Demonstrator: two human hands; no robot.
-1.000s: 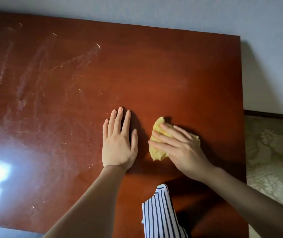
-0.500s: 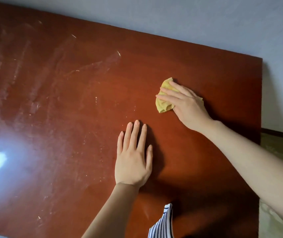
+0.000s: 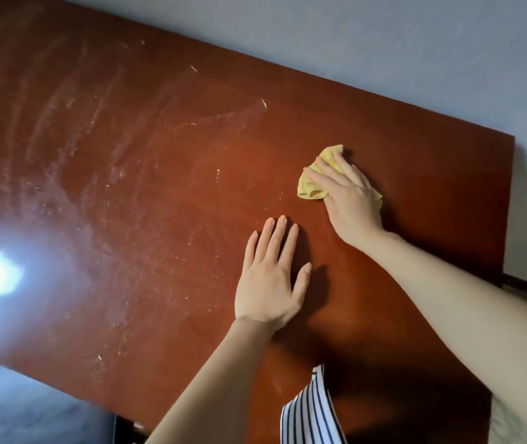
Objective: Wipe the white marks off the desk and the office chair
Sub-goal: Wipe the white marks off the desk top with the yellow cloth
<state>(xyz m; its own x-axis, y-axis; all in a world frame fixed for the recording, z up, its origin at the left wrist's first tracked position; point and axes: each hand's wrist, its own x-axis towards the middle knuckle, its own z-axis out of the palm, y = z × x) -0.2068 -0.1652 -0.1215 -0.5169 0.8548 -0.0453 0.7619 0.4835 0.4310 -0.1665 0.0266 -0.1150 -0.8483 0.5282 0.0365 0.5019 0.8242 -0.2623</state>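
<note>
A plain room, likely a home: a red-brown wooden table [image 3: 159, 155] stands against a painted pale wall [image 3: 384, 43].

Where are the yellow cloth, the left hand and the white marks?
yellow cloth [image 3: 309, 191]: head view, uncovered left fold.
left hand [image 3: 268, 283]: head view, back of hand.
white marks [image 3: 118, 170]: head view, smeared patch.

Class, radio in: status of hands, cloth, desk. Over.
Left hand flat on desk. Right hand presses yellow cloth. White marks across desk's left side.
</note>
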